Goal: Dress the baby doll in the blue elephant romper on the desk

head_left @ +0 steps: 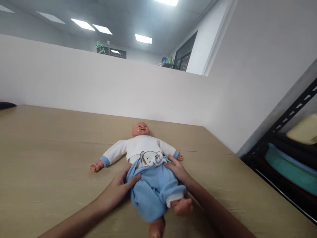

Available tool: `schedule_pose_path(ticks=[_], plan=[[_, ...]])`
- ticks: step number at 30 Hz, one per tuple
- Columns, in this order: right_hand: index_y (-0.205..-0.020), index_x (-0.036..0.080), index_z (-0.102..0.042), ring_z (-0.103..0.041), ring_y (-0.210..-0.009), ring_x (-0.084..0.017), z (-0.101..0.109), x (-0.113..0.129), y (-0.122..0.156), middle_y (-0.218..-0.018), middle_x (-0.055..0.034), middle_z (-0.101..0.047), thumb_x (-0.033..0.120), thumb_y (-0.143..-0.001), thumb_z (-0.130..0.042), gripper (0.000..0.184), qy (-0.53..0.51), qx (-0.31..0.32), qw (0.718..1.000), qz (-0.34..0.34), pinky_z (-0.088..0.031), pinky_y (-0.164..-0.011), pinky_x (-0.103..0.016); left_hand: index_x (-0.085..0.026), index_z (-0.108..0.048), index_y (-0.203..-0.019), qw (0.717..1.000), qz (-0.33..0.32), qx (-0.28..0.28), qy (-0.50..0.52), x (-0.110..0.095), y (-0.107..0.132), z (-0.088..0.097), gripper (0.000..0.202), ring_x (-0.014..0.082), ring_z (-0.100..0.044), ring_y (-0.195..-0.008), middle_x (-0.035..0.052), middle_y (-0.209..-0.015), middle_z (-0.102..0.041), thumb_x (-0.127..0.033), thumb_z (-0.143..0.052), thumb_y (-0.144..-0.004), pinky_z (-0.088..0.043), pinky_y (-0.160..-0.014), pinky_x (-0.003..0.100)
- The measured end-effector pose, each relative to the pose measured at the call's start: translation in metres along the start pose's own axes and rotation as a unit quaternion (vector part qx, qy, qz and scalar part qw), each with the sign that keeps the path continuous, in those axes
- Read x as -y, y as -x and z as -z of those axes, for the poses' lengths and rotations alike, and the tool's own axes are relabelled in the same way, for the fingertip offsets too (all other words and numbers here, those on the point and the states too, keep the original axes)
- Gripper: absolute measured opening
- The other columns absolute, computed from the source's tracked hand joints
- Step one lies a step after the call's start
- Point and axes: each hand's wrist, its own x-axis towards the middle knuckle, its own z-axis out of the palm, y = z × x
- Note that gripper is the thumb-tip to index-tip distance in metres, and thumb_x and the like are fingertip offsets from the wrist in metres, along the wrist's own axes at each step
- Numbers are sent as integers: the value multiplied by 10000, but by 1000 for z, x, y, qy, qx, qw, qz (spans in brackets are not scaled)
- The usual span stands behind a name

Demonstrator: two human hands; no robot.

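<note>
On its back on the wooden table lies a baby doll (140, 129), head toward the wall and feet toward me. It wears a white top (141, 143) with blue cuffs and a bear's face on the front. Light blue pants (148, 191) cover its legs, and both bare feet stick out. My left hand (125, 180) grips the pants at the left side of the waist, thumb on the front. At the right side of the waist, my right hand (177, 169) has its fingers closed on the waistband near the bear's face. The fingers of my left hand are partly hidden.
The table (61, 155) meets a low white wall (104, 86) at its far edge. To the right stands a black metal shelf (279, 127) holding a teal basin (289, 168) and a cream-coloured item (303, 130). A black object (7, 105) shows at the far left.
</note>
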Motion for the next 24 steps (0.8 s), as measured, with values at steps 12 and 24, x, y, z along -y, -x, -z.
schedule_pose_path(ticks=[12,24], plan=[[-888,247,-593,-564,-833,-212,-21,-12,-18,-839,17,-612,666,-797,-751,457,11,-90,994,68,-457,-791,-306,-247,-592,-1034,993,-53,-97,-50,-1,-29,8,381,312,-621,-1109,43,-1048,-697,-614,-552,-937,-493,-1037,380],[-934,225,-718,-609,-982,-246,-4,0,-3,-964,-17,-709,545,-806,-777,350,31,-48,996,73,-465,-928,-330,-264,-712,-1260,987,-63,46,-140,9,-36,50,495,333,-613,-1290,64,-1319,-730,-619,-673,-918,-458,-1154,402]])
